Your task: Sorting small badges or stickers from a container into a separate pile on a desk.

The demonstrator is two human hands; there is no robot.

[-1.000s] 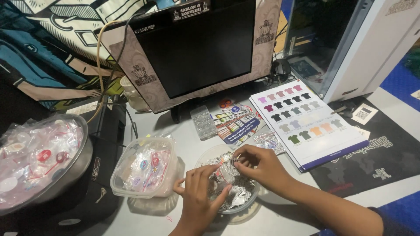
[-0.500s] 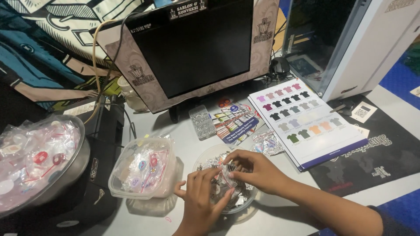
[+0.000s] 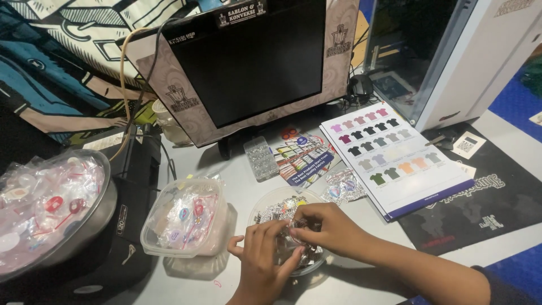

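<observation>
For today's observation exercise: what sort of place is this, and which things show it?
Probably a small custom-print shop counter: a T-shirt colour chart, a dark monitor, and tubs of wrapped badges.

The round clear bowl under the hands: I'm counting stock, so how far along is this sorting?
Already bagged pieces fill the rectangular tub and the metal bowl. Both the left hand and right hand pinch a small item over the round clear bowl, which holds many loose pieces.

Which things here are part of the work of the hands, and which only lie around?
In use: left hand, right hand, round tub, small packets.
Lying about: square tub, metal bowl, colour chart, monitor.
</observation>
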